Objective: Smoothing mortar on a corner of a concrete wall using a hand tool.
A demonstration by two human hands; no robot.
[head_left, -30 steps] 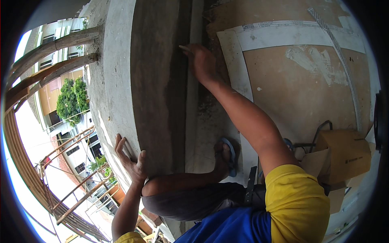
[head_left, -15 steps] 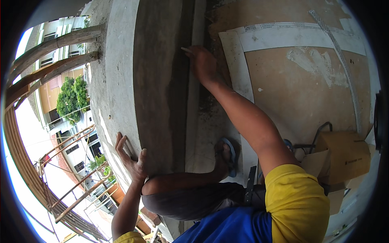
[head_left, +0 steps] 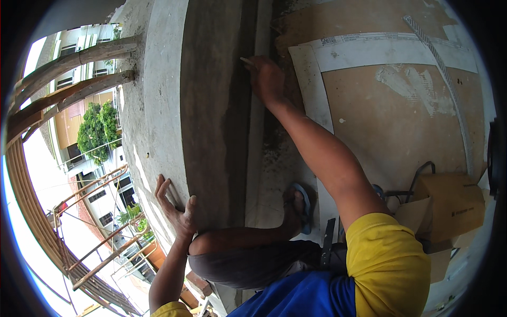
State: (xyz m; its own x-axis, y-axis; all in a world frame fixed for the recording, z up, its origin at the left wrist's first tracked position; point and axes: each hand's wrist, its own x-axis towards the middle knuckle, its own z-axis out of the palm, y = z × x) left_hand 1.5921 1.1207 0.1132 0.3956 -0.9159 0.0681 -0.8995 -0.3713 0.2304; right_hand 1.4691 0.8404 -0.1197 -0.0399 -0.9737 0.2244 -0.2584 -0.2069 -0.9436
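My right hand (head_left: 266, 80) reaches far forward, its fingers closed on a thin, pale, stick-like piece (head_left: 246, 61). Its kind is too small to make out. Hand and piece are over the right part of the low wall's dark, damp-looking face (head_left: 211, 132), close to a narrow lighter strip (head_left: 256, 142). I cannot tell whether the piece touches the surface. My left hand (head_left: 178, 212) rests on the wall's pale grey concrete top (head_left: 163, 116), fingers and thumb spread, with nothing in it. My bent knee (head_left: 203, 244) is just beside that hand.
Left of the wall are wooden poles (head_left: 100, 53), a bamboo frame (head_left: 92, 195) and buildings beyond. To the right, brown sheeting (head_left: 364, 132) with white strips covers the floor, with a twisted rope-like length (head_left: 449, 79) and a cardboard box (head_left: 449, 206). My sandalled foot (head_left: 300, 206) stands beside the wall.
The whole view has shifted slightly. My right hand, still gripping the pale piece, has gone a touch farther forward along the wall. The left hand stays on the concrete top.
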